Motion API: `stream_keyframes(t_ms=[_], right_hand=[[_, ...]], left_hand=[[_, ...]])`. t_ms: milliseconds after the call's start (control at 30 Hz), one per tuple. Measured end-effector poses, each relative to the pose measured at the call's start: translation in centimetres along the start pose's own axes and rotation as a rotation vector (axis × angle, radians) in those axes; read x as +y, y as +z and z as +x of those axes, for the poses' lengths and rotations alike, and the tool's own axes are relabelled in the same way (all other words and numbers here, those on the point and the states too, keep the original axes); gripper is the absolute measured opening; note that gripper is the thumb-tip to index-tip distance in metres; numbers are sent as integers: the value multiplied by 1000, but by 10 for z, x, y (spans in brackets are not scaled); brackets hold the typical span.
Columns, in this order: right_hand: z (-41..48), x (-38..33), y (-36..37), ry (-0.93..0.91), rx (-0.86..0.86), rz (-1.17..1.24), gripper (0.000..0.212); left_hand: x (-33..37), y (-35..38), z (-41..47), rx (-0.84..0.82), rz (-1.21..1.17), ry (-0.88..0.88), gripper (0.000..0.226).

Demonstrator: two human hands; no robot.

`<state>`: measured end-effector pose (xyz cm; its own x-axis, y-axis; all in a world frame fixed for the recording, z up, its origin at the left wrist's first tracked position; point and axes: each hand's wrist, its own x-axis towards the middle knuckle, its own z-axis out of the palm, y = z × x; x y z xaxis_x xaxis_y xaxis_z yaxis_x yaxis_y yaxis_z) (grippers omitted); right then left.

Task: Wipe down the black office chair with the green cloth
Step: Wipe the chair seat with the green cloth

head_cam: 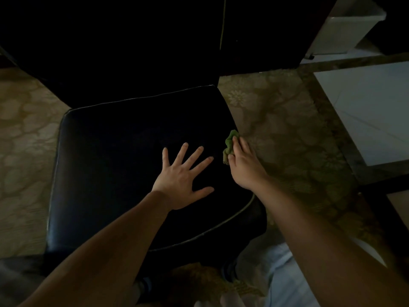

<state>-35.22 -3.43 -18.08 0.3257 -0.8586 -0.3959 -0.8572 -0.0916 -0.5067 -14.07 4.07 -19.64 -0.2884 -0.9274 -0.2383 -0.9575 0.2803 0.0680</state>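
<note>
The black office chair (106, 156) fills the middle of the head view, its glossy seat facing me and its dark backrest rising behind. My left hand (181, 176) lies flat on the seat with fingers spread wide. My right hand (243, 165) grips the bunched green cloth (230, 145) against the seat's right edge. Most of the cloth is hidden under the fingers.
Patterned beige carpet (276, 111) surrounds the chair. A white tiled floor area (365, 111) with a dark border lies to the right. A white bin-like box (345, 25) stands at the top right. My legs and shoes show below the seat's front edge.
</note>
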Motion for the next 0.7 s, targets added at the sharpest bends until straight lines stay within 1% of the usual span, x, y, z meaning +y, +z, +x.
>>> stream_keyframes(t_ms=[133,267,433,600,700], right_hand=[[-13,5,-1,-23,-26,-20,60],[-29,12,4,-25,-37,-23,59],[-15,6,2,-9,-17,-42,60],[2,0,-7,19,-39,8,59],[-2,2,-5,-2,-21,11,59]], left_hand=[[2,0,3,-5,2,-27,87],[1,1,3,-3,-5,-13,89],[2,-1,2,-12,7,-13,88],[5,-3,4,-11,2,-42,90],[5,-2,6,1,-3,-52,90]])
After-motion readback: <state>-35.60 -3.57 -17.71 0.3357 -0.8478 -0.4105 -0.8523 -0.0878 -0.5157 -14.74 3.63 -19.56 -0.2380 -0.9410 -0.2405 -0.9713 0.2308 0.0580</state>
